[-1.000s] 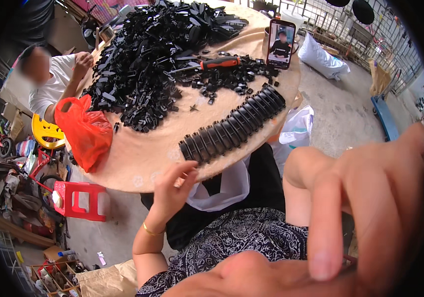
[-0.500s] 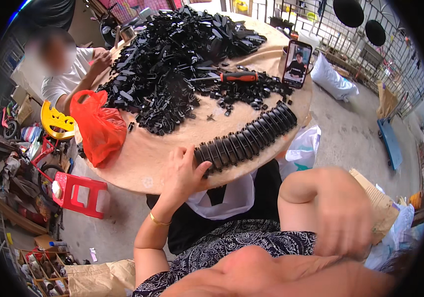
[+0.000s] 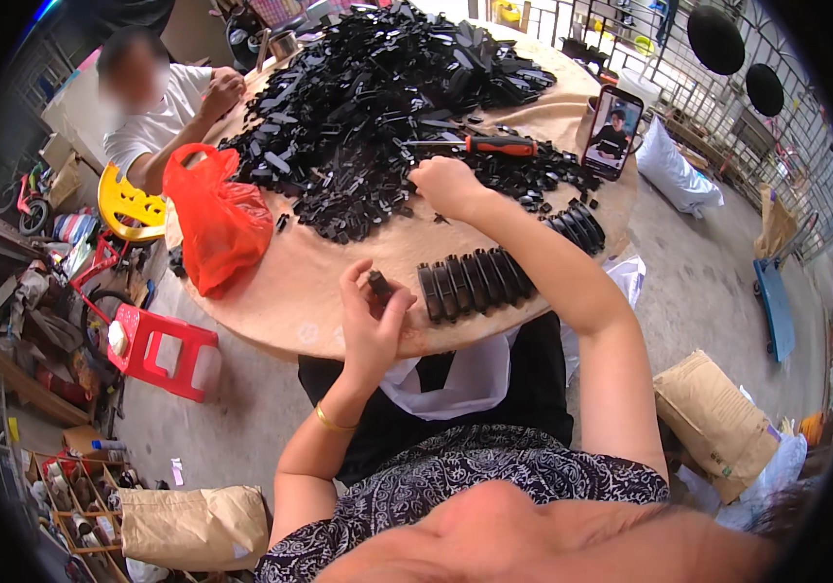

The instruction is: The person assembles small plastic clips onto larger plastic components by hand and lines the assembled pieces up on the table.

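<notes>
row of ribbed black plastic pieces (image 3: 479,282) lies just right of your left hand (image 3: 372,325)

your left hand is the nearer of the two to the row: its thumb side faces the row's near-left end, with a narrow strip of beige tablecloth (image 3: 314,311) between them. the row's long axis runs from that end along the near edge of the table, slanting away to the right toward the propped smartphone (image 3: 613,134). the ribs stand side by side across that line.

your left thumb and fingers are closed on a small black plastic part (image 3: 378,284), held a little above the cloth. it sits to the left of the row's end and apart from it; its exact shape is too small to tell.

your right hand (image 3: 449,189) is on the far side of the row, up and to the right of your left pinch. your right forearm (image 3: 567,267) passes over the row and hides a stretch toward its far end. your right fingers are curled in at the near edge of the heap of loose black plastic parts (image 3: 377,97); whether they grip anything, you cannot tell from this view. the screwdriver with the orange-and-black handle (image 3: 501,145) lies just beyond that hand, its shaft pointing left into the heap.
</notes>
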`<control>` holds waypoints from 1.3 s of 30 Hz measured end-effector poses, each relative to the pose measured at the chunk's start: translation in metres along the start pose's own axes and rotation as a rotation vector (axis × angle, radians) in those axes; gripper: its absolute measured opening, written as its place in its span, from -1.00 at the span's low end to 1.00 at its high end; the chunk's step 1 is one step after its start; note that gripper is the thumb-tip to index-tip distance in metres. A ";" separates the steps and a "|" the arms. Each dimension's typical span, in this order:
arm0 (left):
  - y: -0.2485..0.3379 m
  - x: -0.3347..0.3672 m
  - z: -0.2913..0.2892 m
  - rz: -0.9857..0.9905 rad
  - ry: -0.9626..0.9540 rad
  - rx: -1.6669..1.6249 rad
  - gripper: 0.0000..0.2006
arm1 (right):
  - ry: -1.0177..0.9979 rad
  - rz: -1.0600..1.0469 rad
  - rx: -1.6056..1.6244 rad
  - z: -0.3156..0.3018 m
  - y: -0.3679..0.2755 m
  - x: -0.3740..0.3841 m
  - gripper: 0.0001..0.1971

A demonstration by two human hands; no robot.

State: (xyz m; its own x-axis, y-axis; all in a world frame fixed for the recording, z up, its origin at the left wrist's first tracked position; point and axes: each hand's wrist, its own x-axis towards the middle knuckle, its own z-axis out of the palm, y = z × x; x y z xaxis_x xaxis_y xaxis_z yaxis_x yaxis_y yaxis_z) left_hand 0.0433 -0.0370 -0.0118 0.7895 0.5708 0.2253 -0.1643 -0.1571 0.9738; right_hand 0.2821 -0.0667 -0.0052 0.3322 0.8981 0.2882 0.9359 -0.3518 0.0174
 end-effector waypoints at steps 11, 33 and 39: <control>-0.010 0.015 -0.027 -0.391 0.001 -0.857 -0.72 | 0.180 0.090 1.197 -0.051 -0.061 -0.058 -0.84; 0.000 -0.002 -0.001 -0.029 0.017 -0.254 -0.83 | 0.325 -0.248 0.559 -0.053 -0.110 -0.116 -0.87; 0.002 -0.007 -0.003 -0.037 0.020 -0.187 -0.83 | 0.220 -0.287 0.569 -0.058 -0.114 -0.126 -0.89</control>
State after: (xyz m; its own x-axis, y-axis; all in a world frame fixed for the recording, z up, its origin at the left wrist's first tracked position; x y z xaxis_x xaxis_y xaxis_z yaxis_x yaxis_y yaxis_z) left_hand 0.0351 -0.0388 -0.0110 0.7855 0.5895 0.1883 -0.2444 0.0159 0.9695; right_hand 0.1263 -0.1554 0.0121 0.0859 0.8395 0.5366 0.9194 0.1407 -0.3673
